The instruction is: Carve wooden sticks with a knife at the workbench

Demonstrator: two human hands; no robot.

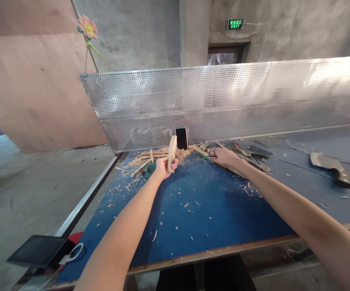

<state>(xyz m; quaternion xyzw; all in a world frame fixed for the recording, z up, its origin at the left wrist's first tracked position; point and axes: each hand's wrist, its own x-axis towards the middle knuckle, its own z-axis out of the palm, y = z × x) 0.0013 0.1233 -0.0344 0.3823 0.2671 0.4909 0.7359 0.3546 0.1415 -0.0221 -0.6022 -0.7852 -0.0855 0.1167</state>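
My left hand (164, 166) is closed around a pale, slightly curved strip of wood (171, 151), held upright above the blue table. My right hand (223, 157) reaches into the scraps at the back of the table, its fingers bent together. Something small and dark shows at those fingertips, too small to name. Around that hand lie wood strips, a green strip (203, 153) and other offcuts. Close behind the left hand is a heap of wood shavings (138, 157) with a dark green cloth-like thing (149, 170) at its edge.
A phone (181, 138) leans on the perforated metal screen (162, 109) along the table's back. A large-bladed tool with a dark handle (341, 178) lies at the right. At the front left corner, a dark tablet-like device (37, 250) has a white cable. Loose shavings dot the blue tabletop (199, 218).
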